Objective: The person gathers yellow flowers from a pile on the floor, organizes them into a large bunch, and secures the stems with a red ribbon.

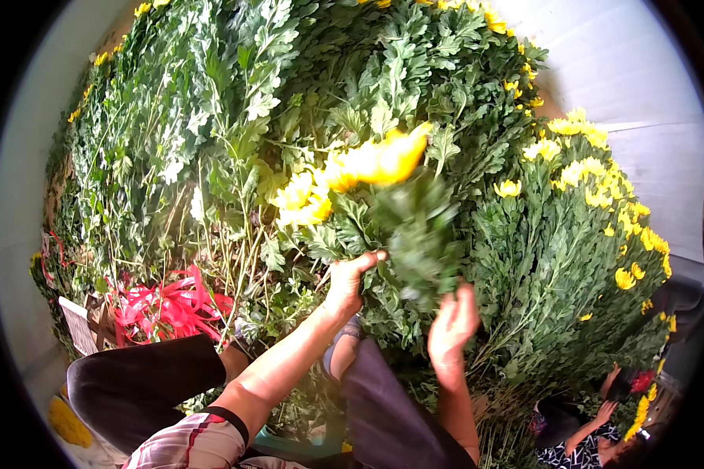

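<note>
Yellow chrysanthemums (305,199) with leafy stems rise from my left hand (345,287), whose fingers are closed around them, thumb pointing right. Beside them, a blurred leafy chrysanthemum stem (419,240) with a yellow bloom leans across the bunch. My right hand (454,322), also blurred, is at the lower end of that stem and appears to grip it; leaves hide its exact hold. Both hands are above my knees, in front of a large heap of cut chrysanthemums (352,76).
Tangled red plastic ribbon (164,305) lies left, by a pale slatted piece (77,325). More yellow-flowered chrysanthemums (551,264) are stacked at right. A green plastic stool (299,445) shows beneath me. Another person (586,434) works at lower right. Pale sheeting (651,129) borders the heap.
</note>
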Motion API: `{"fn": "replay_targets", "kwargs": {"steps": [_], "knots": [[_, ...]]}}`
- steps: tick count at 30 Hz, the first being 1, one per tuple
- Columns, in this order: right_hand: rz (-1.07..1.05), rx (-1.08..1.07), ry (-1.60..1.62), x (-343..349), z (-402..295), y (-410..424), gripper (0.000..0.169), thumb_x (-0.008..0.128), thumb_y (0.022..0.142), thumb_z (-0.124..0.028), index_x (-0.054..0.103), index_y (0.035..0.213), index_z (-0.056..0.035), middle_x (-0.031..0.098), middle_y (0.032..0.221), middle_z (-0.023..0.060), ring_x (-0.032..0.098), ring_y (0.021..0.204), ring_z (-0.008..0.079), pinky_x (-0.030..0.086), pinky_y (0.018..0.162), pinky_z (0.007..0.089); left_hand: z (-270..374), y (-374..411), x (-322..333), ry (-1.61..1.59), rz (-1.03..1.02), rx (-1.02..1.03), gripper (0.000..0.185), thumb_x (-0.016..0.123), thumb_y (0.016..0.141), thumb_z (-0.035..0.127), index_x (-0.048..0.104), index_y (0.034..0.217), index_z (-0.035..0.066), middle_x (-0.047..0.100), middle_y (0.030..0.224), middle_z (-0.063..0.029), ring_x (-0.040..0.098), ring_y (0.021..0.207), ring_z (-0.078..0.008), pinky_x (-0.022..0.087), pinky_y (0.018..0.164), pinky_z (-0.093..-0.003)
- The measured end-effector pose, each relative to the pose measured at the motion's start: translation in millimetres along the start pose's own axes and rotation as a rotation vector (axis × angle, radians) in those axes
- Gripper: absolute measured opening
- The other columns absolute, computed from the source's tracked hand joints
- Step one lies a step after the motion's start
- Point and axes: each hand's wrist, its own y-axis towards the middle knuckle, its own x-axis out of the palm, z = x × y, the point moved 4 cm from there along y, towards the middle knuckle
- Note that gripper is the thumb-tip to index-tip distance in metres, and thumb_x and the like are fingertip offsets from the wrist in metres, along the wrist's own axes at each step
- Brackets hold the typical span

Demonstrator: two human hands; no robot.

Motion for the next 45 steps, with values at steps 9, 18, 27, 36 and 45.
{"fn": "replay_targets", "kwargs": {"steps": [9, 18, 27, 36, 45], "knots": [[-0.301, 0.044, -0.105, 20, -12, -20, 0.042, 0.048, 0.084, 0.009, 0.053, 0.125, -0.0014, 0.054, 0.094, 0.0189, 0.058, 0.082, 0.0383, 0.048, 0.073, 0.0426, -4, 4, -3, -0.121, -0.039, 0.049, 0.021, 0.066, 0.081, 0.013, 0.063, 0.099, 0.002, 0.065, 0.087, -0.0069, 0.063, 0.077, -0.0207, 0.054, 0.070, -0.0348], [-0.482, -0.117, -0.409, 31, -40, -27, 0.038, 0.062, 0.080, -0.010, 0.062, 0.117, -0.0121, 0.052, 0.106, 0.0121, 0.054, 0.094, 0.0322, 0.046, 0.081, 0.0465, 1, -16, -10, -0.020, -0.124, 0.027, 0.041, 0.078, 0.067, 0.007, 0.065, 0.105, -0.003, 0.070, 0.097, -0.0085, 0.065, 0.085, -0.0180, 0.052, 0.083, -0.0325], [-0.532, -0.166, -0.189, 40, -42, -34, 0.052, 0.059, 0.084, -0.011, 0.047, 0.134, -0.0004, 0.045, 0.137, 0.0213, 0.048, 0.122, 0.0387, 0.042, 0.101, 0.0456, -3, -22, -15, -0.001, -0.076, 0.148, 0.033, 0.073, 0.071, 0.001, 0.064, 0.103, -0.002, 0.068, 0.095, -0.0066, 0.064, 0.079, -0.0157, 0.053, 0.076, -0.0314], [-0.371, 0.782, -0.095, -108, 112, -82, 0.068, 0.032, 0.099, -0.056, 0.040, 0.144, -0.0060, 0.040, 0.148, 0.0164, 0.039, 0.135, 0.0331, 0.033, 0.111, 0.0447, 167, -125, 10, 0.101, -0.141, 0.861, 0.028, 0.064, 0.085, 0.039, 0.059, 0.089, 0.012, 0.060, 0.080, -0.0016, 0.061, 0.071, -0.0176, 0.052, 0.062, -0.0336], [-0.330, 1.084, -0.157, -204, 139, -242, 0.054, 0.050, 0.097, -0.045, 0.049, 0.138, -0.0097, 0.054, 0.130, 0.0160, 0.055, 0.114, 0.0349, 0.050, 0.094, 0.0525, 413, -412, 122, 0.373, -0.477, 1.649, 0.022, 0.055, 0.092, 0.018, 0.059, 0.109, 0.004, 0.064, 0.096, -0.0071, 0.061, 0.080, -0.0168, 0.052, 0.067, -0.0289]]}}
